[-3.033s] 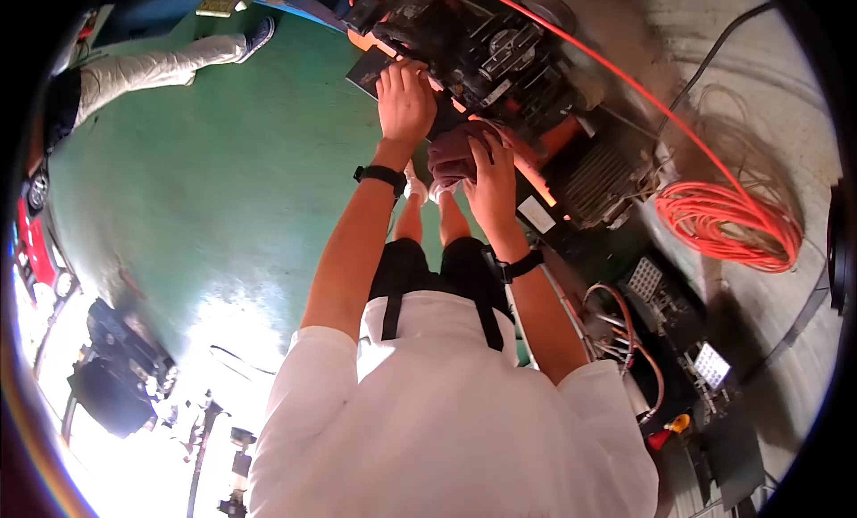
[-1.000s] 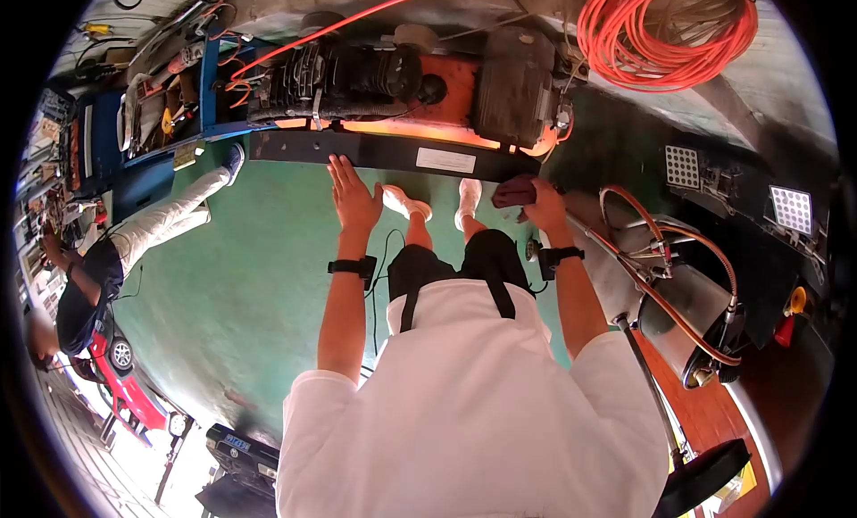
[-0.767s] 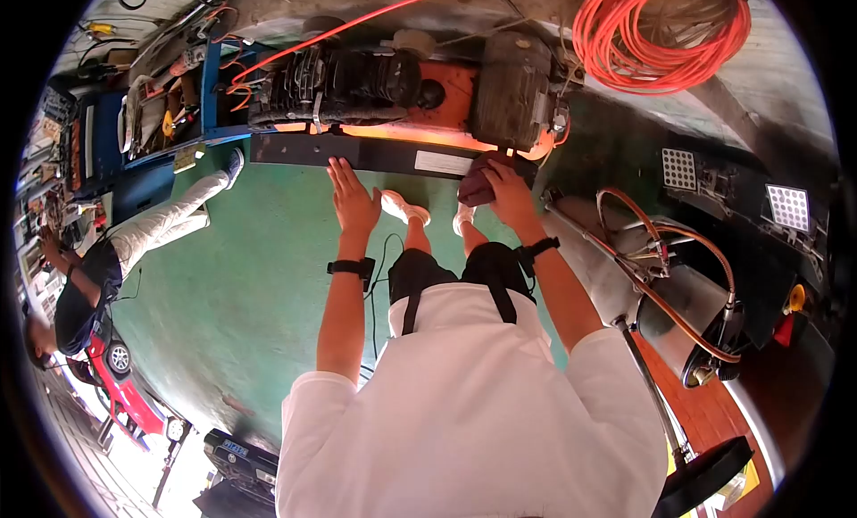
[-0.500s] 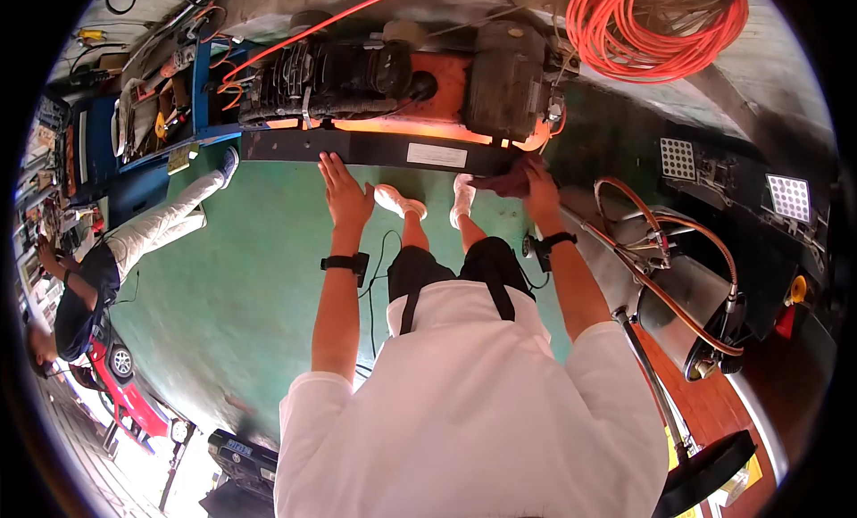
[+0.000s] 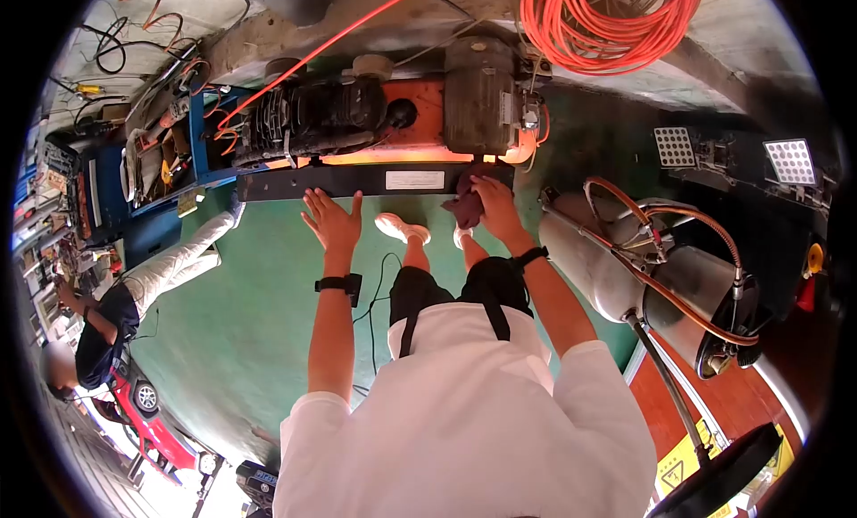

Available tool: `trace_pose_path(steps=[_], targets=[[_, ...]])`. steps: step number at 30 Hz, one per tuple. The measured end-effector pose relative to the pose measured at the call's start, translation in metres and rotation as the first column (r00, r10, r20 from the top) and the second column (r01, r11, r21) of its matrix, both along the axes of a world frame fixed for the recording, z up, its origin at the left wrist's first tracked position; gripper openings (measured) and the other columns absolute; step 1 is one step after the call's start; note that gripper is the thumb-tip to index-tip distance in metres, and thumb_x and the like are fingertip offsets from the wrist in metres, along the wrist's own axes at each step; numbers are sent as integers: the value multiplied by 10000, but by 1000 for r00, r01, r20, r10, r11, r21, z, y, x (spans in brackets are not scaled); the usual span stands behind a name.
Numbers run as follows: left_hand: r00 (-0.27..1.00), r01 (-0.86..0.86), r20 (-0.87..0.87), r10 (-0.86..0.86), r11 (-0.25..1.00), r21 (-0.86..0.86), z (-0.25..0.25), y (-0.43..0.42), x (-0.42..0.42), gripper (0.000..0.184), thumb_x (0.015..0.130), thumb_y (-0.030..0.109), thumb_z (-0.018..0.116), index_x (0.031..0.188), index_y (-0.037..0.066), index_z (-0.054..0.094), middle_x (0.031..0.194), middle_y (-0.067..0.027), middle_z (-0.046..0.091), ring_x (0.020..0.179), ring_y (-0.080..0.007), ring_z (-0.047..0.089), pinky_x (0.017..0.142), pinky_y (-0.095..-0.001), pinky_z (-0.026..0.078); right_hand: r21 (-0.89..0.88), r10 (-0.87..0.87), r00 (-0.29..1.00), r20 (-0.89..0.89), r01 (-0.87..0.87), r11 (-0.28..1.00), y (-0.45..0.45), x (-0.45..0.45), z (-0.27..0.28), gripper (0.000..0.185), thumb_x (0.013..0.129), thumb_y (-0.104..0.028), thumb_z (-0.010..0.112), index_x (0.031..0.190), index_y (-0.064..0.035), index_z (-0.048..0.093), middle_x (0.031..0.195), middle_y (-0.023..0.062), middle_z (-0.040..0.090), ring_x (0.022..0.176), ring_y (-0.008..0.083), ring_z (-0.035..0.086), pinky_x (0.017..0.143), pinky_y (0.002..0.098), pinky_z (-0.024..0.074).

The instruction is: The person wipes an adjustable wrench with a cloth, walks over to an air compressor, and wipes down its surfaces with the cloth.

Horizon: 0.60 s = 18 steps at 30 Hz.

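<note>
A long black panel [image 5: 348,181] with a white label [image 5: 415,180] runs along the front of an orange machine [image 5: 428,107]. My left hand [image 5: 333,222] rests with spread fingers at the panel's lower edge, left of the label, and holds nothing. Under the fingers of my right hand [image 5: 496,204] is a dark maroon cloth [image 5: 466,203], pressed on the panel just right of the label. Part of the cloth hangs below the edge.
Coiled orange hose [image 5: 607,36] lies at the top right. Metal tanks [image 5: 589,259] with brown hoses stand at the right. Another person [image 5: 107,326] is at the left, near a red car [image 5: 165,433]. A black cable crosses the green floor.
My right hand and the cloth have swept back and forth along the panel, most recently leftward towards the label. My left hand stays at the edge. The whole view has shifted slightly.
</note>
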<state>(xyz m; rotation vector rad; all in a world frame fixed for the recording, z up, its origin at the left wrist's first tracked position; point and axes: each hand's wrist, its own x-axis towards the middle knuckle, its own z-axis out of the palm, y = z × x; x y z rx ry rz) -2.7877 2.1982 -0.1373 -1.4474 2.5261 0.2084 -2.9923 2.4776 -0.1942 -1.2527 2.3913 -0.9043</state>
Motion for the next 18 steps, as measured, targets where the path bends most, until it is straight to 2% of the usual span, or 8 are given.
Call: trace_pose_path(steps=[2, 4, 6, 9, 12, 14, 16, 18], targets=[[1000, -24, 8, 24, 1000, 3, -7, -1, -2, 1034, 875, 683, 492, 1459, -119, 203, 1549, -281, 175, 1456, -393, 148, 1167, -537, 110, 86, 14, 999, 37, -17, 996, 4, -5, -7, 469, 632, 37, 620, 1090, -54, 581, 1253, 138, 590, 1088, 378, 549, 958, 486, 430], [996, -30, 87, 28, 999, 14, -10, -5, -4, 1059, 854, 690, 522, 1451, -128, 213, 1544, -291, 178, 1458, -387, 148, 1165, -539, 125, 136, -123, 990, -71, 131, 982, 30, -20, -30, 478, 616, 16, 669, 1078, -78, 586, 1222, 113, 599, 1108, 367, 540, 902, 479, 453], [994, -29, 104, 25, 999, 31, -12, -10, -4, 1061, 846, 685, 539, 1449, -126, 218, 1541, -294, 185, 1456, -387, 157, 1162, -539, 139, 227, -494, 869, 30, 475, 850, 70, -25, -76, 483, 612, -1, 681, 1082, -81, 598, 1199, 126, 604, 1092, 370, 543, 895, 485, 456], [983, -9, 183, -5, 997, 75, 0, -15, -8, 1041, 842, 668, 562, 1452, -108, 233, 1540, -283, 203, 1451, -380, 181, 1151, -536, 186, 416, -552, 833, -41, 516, 749, 109, -31, -59, 475, 622, -8, 675, 1086, -71, 596, 1175, 146, 613, 1071, 387, 547, 893, 485, 459], [976, -3, 216, -24, 992, 124, 0, -25, -1, 991, 846, 630, 582, 1468, -62, 244, 1551, -249, 213, 1450, -353, 208, 1138, -526, 235, 283, -493, 865, 95, 452, 846, 101, -33, -35, 472, 635, -2, 664, 1097, -65, 585, 1170, 159, 613, 1080, 394, 546, 911, 483, 453], [984, 2, 178, -27, 990, 142, -6, -32, 10, 965, 846, 605, 596, 1479, -33, 246, 1560, -229, 211, 1451, -334, 220, 1133, -520, 252, 107, -433, 900, -42, 435, 894, 81, -31, -36, 508, 626, 7, 660, 1119, -67, 565, 1181, 159, 607, 1091, 393, 541, 919, 477, 451], [994, 5, 107, -31, 971, 240, -6, -41, 15, 957, 842, 595, 600, 1485, -17, 243, 1570, -220, 187, 1453, -327, 223, 1115, -506, 303, -81, -247, 960, -133, 237, 968, 50, -31, -24, 532, 619, 3, 677, 1131, -65, 549, 1185, 149, 606, 1112, 372, 541, 926, 469, 450], [995, 11, 98, -38, 965, 261, -4, -44, 16, 953, 843, 584, 606, 1482, -23, 245, 1569, -226, 181, 1453, -333, 219, 1116, -490, 309, -28, -115, 973, -199, 111, 993, 26, -22, -10, 528, 621, -9, 688, 1129, -66, 554, 1189, 142, 611, 1109, 360, 552, 922, 462, 455]])
